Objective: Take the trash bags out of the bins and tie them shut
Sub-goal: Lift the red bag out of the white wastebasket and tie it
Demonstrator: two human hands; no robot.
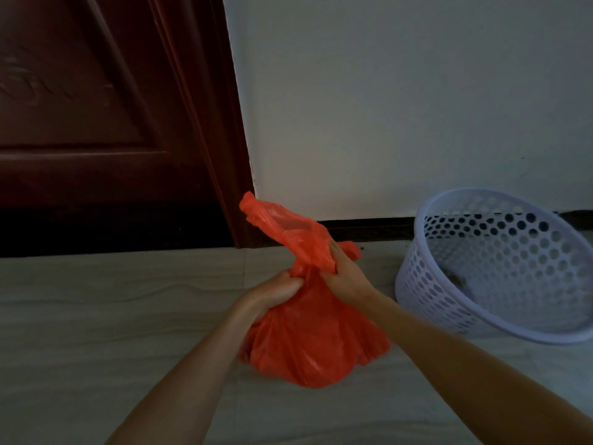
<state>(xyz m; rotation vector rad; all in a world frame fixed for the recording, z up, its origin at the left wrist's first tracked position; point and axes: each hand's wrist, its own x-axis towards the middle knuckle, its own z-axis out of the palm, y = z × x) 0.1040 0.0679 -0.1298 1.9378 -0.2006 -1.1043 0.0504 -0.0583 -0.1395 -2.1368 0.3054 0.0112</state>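
Observation:
A full orange trash bag (313,342) sits on the pale tiled floor in the middle of the view. Its top is gathered into a narrow neck. My left hand (272,293) grips that neck from the left. My right hand (341,273) holds the loose upper part of the bag just above the neck, and a flap of orange plastic rises up and to the left from it. A white perforated bin (500,268) stands to the right, tilted toward me, with no bag in it.
A dark wooden door (96,123) and its frame fill the left. A white wall (401,107) with a dark skirting runs behind the bag and bin. Tiled floor (112,332) stretches to the left and front.

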